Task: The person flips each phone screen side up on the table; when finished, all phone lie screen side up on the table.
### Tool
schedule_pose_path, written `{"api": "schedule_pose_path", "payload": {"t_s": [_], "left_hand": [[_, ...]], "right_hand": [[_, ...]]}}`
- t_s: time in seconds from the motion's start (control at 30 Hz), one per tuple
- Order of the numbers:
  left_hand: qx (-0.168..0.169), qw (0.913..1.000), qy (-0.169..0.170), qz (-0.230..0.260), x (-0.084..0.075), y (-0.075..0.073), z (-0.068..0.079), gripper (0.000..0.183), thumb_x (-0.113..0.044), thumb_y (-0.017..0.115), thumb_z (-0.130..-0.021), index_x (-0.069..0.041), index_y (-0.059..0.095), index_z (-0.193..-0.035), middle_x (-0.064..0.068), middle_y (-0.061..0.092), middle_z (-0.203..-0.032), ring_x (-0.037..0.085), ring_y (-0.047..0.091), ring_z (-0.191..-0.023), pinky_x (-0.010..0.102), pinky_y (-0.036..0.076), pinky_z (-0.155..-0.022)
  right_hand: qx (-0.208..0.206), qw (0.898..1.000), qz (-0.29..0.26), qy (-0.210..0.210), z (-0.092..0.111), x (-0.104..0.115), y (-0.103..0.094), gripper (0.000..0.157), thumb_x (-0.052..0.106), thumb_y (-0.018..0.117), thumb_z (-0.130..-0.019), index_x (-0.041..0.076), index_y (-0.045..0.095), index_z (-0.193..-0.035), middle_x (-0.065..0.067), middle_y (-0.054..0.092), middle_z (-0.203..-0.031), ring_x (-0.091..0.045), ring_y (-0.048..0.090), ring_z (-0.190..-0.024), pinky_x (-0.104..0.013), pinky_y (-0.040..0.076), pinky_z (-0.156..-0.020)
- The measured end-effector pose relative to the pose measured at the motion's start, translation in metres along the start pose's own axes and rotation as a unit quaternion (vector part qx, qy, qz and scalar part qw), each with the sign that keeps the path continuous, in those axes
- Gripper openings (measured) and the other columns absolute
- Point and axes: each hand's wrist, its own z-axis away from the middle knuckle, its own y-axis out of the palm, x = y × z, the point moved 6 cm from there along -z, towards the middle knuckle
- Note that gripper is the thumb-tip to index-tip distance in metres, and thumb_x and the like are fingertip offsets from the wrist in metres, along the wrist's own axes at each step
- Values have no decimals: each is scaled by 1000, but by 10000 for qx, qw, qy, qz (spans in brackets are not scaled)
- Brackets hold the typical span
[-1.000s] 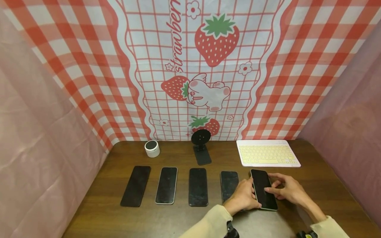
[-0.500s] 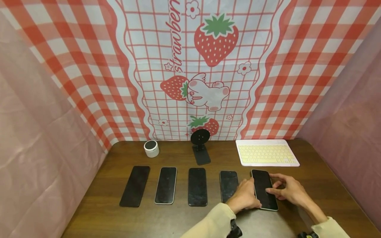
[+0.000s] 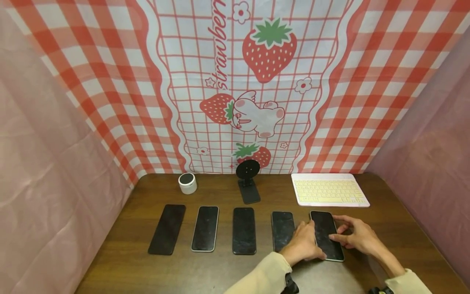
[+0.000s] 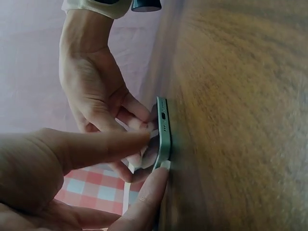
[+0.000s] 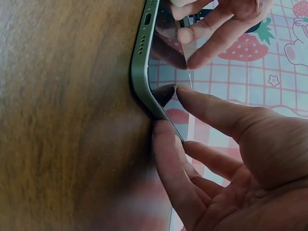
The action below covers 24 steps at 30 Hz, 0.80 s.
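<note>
A smartphone (image 3: 324, 230) with a dark screen and pale green metal frame lies at the right end of a row of phones. My left hand (image 3: 302, 243) grips its left long edge, thumb at the near corner. From the other side my right hand (image 3: 358, 234) pinches the right edge, thumb on the screen and fingers along the side. The charging port end of the smartphone (image 4: 164, 122) faces the left wrist camera, close over the wood. In the right wrist view, the right fingertips (image 5: 163, 132) sit at the frame's side. Part of the neighbouring phone (image 3: 282, 228) is hidden by my left hand.
Further left lie a black phone (image 3: 244, 230), a silver-edged phone (image 3: 205, 228) and a larger dark slab (image 3: 167, 229). Behind them stand a white round speaker (image 3: 187, 183) and a black folding stand (image 3: 248, 179). A white keyboard with yellow keys (image 3: 330, 190) lies at the back right.
Both hands stay on the phone. My left thumb has slid slightly right at the near corner, and the phone has shifted very little. The other items stay put.
</note>
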Motion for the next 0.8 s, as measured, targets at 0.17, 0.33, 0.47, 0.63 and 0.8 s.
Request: {"api": "schedule_pose_path", "payload": {"t_s": [0.17,0.33,0.47,0.63,0.8], "left_hand": [[180,9991,179,352,3,-4,5,110,-28,102,-62,-12,45,-155,1,68,-124,12,60,-121,26,50,-102],[531,9922,342,1074,14,-10,8,107,-26,98,-70,-13,40,-160,-8,71,-118,5,64,-111,24,47,-105],[843,9825,378,1619,22,-14,15,104,-21,95,-74,-16,39,-161,-5,70,-127,-3,68,-86,20,52,-93],[1222,9802,730,1374,24,-20,27,96,-27,90,-82,-19,38,-161,1,67,-139,-1,72,-89,17,54,-83],[1281,9738,1357,1299,24,-27,40,81,-28,83,-90,-16,42,-159,6,62,-146,5,72,-106,16,55,-79]], "right_hand": [[138,9999,-11,33,-1,2,1,78,24,85,-87,-8,48,-147,-10,68,-97,-17,68,-74,-30,60,-61],[119,9999,108,-29,-2,9,-1,76,25,84,-88,-9,47,-146,-10,68,-95,-17,67,-75,-31,59,-59],[-21,9995,291,-155,-2,17,-2,74,26,84,-88,-9,50,-144,-9,69,-94,-16,66,-74,-29,58,-57],[-148,9980,395,-466,2,30,0,70,29,82,-91,-8,52,-142,-11,72,-99,-12,66,-71,-28,56,-55],[-304,9941,529,-899,6,47,5,60,26,78,-94,-6,57,-139,-13,73,-103,-7,61,-65,-26,52,-53]]}}
